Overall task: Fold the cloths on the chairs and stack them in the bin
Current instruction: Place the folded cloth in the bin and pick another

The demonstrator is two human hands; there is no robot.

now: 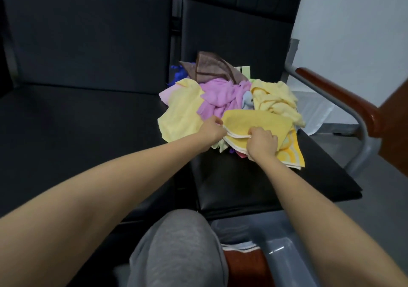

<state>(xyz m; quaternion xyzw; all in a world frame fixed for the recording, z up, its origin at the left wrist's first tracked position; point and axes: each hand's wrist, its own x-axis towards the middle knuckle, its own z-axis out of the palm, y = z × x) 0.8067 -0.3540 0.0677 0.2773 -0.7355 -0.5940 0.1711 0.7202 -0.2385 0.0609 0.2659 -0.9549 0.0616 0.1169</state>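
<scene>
A heap of cloths lies on the right black chair seat [254, 180]: a brown one [212, 68] at the back, a pink one [220, 99] in the middle, pale yellow ones [183, 112] at left and right. On the front of the heap lies a folded deep-yellow cloth [260, 121]. My left hand [210, 130] pinches its near-left edge. My right hand [261, 142] grips its near edge a little to the right. The grey bin [284, 251] stands at the bottom right by my knee, with a folded red-brown cloth [245, 262] inside.
A second black chair seat [77, 143] lies to the left. A metal frame with a wooden armrest [344, 96] borders the right chair. My grey-trousered knee [176, 249] is at bottom centre. A white wall [353, 21] rises at the right.
</scene>
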